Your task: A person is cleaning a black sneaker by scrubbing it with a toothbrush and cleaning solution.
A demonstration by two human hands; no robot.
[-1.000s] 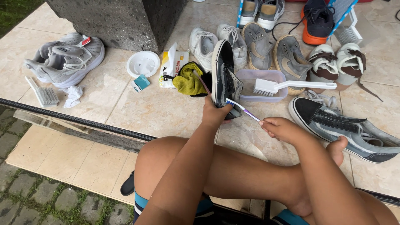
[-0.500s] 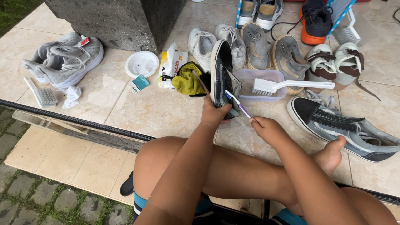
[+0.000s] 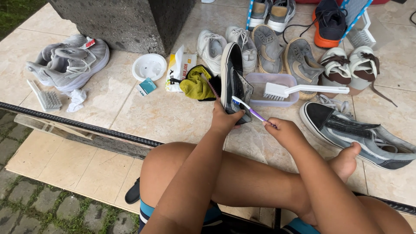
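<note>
On the tiled floor in front of a dark stone pillar, a person sits cross-legged among many shoes. Far left lies a pair of grey running shoes; along the top stand white sneakers, worn grey slip-ons and an orange-soled dark shoe. To the right a black sneaker with white toe lies flat, just beyond the person's bare foot.

The left hand is clamped on the heel end of a black sneaker, holding it on edge, sole to the left, between the yellow cloth and the clear plastic tub. A white scrub brush rests across that tub.

The right hand, apart from the left, is closed around the handle of a purple toothbrush, whose white and blue head touches the held sneaker near its opening.

Smaller things lie left: a white round lid, a small teal packet, a grey hand brush and a crumpled white cloth.
</note>
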